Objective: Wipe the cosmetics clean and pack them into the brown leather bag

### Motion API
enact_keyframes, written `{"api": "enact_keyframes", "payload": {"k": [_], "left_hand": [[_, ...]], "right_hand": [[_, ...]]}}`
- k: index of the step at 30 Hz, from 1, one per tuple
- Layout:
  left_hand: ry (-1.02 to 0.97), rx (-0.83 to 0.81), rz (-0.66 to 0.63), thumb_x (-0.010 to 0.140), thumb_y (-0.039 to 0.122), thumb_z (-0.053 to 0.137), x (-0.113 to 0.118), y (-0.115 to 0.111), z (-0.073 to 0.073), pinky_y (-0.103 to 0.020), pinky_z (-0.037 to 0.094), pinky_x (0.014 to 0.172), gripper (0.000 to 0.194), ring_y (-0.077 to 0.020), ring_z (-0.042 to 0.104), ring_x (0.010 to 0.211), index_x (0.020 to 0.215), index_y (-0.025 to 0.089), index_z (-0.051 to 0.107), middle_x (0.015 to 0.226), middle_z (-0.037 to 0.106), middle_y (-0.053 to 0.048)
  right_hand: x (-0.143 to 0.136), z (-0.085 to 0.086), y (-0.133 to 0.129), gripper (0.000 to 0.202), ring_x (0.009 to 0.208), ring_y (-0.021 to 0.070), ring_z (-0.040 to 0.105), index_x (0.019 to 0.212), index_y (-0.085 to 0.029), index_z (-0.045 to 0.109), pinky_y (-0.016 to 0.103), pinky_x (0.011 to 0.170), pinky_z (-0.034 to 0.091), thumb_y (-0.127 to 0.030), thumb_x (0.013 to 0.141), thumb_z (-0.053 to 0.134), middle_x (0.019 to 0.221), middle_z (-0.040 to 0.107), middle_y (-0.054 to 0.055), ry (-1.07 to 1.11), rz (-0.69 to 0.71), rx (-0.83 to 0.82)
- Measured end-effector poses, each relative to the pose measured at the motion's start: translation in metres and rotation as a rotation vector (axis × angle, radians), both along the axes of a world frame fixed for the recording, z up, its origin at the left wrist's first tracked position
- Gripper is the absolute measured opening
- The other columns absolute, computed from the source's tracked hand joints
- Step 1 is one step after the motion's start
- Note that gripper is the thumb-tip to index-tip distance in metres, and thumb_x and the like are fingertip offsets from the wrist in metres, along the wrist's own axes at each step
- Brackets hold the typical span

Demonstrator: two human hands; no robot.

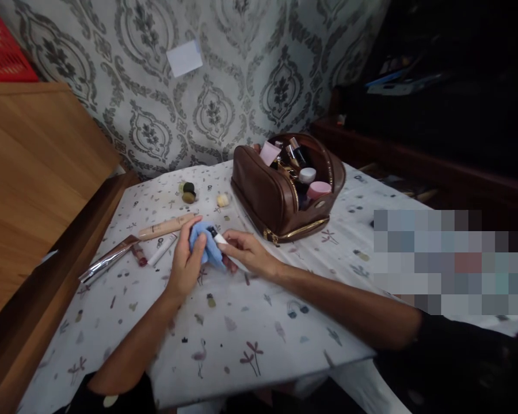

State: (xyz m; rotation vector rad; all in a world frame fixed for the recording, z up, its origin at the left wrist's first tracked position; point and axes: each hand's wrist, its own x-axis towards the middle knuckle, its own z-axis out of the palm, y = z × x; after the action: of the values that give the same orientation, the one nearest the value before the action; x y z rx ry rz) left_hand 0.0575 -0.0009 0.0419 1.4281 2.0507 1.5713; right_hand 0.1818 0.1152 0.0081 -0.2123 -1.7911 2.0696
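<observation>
My left hand [183, 261] is wrapped around a light blue cloth [213, 257]. Between the fingers of my right hand [254, 253] is a small white tube [218, 237] with a black end, and that end touches the cloth. Left of my hands lie a beige tube [164, 228], a slim white stick [162, 250], a small dark red item [138, 256] and a long shiny brown-and-silver item [107, 260]. Just beyond the cloth stands a brown cosmetic bag [259, 192], unzipped, with several jars, tubes and bottles inside.
Small green and dark round items [189, 192] and a pale yellow one [223, 199] rest near the back of the table [237, 328], which has a printed white cover. A wooden panel [38, 172] borders the left side. Patterned wallpaper [216, 98] rises behind.
</observation>
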Motion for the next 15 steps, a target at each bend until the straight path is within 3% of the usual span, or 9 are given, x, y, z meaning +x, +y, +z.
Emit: {"api": "enact_keyframes", "payload": {"k": [2, 5, 7, 10, 15], "left_hand": [[0.056, -0.073, -0.086, 0.095, 0.043, 0.051, -0.001, -0.001, 0.000, -0.028, 0.046, 0.085, 0.036, -0.0178, 0.059, 0.094, 0.123, 0.022, 0.057, 0.107, 0.064, -0.005], [0.081, -0.147, -0.124, 0.093, 0.044, 0.053, -0.004, -0.001, -0.001, -0.026, 0.045, 0.074, 0.029, -0.0157, 0.056, 0.080, 0.111, 0.021, 0.060, 0.090, 0.062, -0.001], [0.054, -0.171, -0.116, 0.093, 0.047, 0.053, -0.007, -0.001, -0.003, -0.025, 0.043, 0.066, 0.027, -0.0136, 0.052, 0.070, 0.100, 0.021, 0.059, 0.077, 0.056, 0.002], [-0.029, -0.179, -0.133, 0.093, 0.050, 0.052, -0.011, 0.001, -0.006, -0.023, 0.037, 0.057, 0.032, -0.0114, 0.043, 0.060, 0.084, 0.020, 0.053, 0.066, 0.046, 0.005], [-0.211, -0.181, -0.206, 0.092, 0.052, 0.054, -0.015, 0.003, -0.009, -0.021, 0.035, 0.052, 0.032, -0.0103, 0.041, 0.058, 0.086, 0.020, 0.051, 0.067, 0.042, 0.005]], "right_hand": [[0.002, 0.001, 0.000, 0.042, 0.043, 0.0078, 0.045, 0.083, -0.019, 0.053, 0.021, 0.043, 0.036, -0.059, 0.082, 0.063, 0.059, 0.054, -0.006, -0.021, -0.002, 0.078], [0.003, 0.000, 0.002, 0.031, 0.054, 0.0093, 0.048, 0.082, -0.017, 0.058, 0.022, 0.052, 0.036, -0.047, 0.086, 0.061, 0.064, 0.054, -0.004, -0.012, -0.089, 0.256], [0.003, -0.002, 0.003, 0.024, 0.060, 0.0109, 0.049, 0.092, -0.016, 0.063, 0.023, 0.057, 0.036, -0.039, 0.084, 0.064, 0.067, 0.055, -0.004, -0.023, -0.166, 0.363], [0.002, -0.004, 0.004, 0.034, 0.063, 0.0115, 0.049, 0.108, -0.018, 0.059, 0.023, 0.060, 0.037, -0.030, 0.078, 0.070, 0.070, 0.054, -0.005, -0.060, -0.265, 0.419], [0.002, -0.002, 0.004, 0.014, 0.066, 0.0122, 0.052, 0.080, -0.017, 0.060, 0.023, 0.060, 0.039, -0.028, 0.077, 0.069, 0.071, 0.059, -0.002, -0.099, -0.288, 0.415]]}}
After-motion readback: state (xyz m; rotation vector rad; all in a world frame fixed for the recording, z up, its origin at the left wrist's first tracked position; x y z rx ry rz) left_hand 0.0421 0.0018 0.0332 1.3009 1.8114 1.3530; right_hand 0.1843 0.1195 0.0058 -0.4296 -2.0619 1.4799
